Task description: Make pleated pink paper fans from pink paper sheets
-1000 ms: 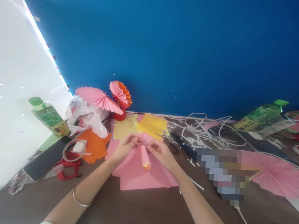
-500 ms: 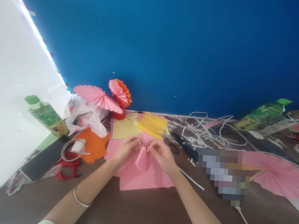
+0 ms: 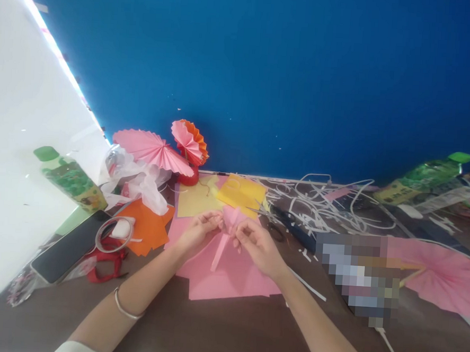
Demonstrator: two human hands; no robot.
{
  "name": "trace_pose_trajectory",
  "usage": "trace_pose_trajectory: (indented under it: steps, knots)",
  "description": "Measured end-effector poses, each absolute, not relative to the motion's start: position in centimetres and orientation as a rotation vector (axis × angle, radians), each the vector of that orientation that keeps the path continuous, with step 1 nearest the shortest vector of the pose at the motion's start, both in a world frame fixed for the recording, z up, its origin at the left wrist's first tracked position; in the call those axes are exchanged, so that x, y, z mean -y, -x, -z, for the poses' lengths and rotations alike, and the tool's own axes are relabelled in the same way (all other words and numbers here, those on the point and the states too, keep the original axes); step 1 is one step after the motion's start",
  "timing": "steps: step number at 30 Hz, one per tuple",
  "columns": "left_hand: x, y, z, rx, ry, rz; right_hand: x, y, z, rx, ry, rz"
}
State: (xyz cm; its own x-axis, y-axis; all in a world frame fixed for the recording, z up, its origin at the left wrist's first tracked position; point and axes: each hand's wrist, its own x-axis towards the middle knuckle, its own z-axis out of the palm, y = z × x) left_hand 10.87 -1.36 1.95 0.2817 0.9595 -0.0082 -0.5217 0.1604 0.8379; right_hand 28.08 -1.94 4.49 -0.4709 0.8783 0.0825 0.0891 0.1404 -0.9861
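I held the pleated pink paper at its upper end with both hands, above the flat pink sheets on the brown table. My left hand pinched the top from the left, and my right hand pinched it from the right; both grips were closed on the paper. Pinching at one end kept the folds gathered there, so that the lower length hung free as a narrow strip pointing down and slightly left. I worked over the pink sheets, which placed spare stock directly under the piece.

The supplies lay within reach around that spot: yellow sheets just behind my hands, orange sheets to the left, and scissors just to the right. Finished paper fans stood at the back against the blue wall, clear of the working area. A phone and a green-capped bottle lay further left.

Compared with half a second earlier, the pleats had closed up: the lower part, then spread into a small fan, was now compressed into a thin strip. One second earlier it had been a thicker bundle with a yellowish tip pointing down and right. My hands had kept nearly the same position.
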Motion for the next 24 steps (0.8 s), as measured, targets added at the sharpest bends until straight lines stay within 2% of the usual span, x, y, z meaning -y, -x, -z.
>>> trace_pose_trajectory:
  steps: [8,18,24]
  knots:
    - [1.6,-10.7,-2.2,-0.768,-1.012,-1.081,2.2,-28.4,-3.6,1.767,1.01,-1.274]
    - [2.1,-11.3,-3.7,-0.915,-1.296,-1.053,2.4,-28.9,-2.5,1.984,0.864,-0.506]
    - [2.3,-11.0,-4.6,-1.028,-1.503,-0.968,2.6,-28.5,-2.7,2.028,0.824,-0.297]
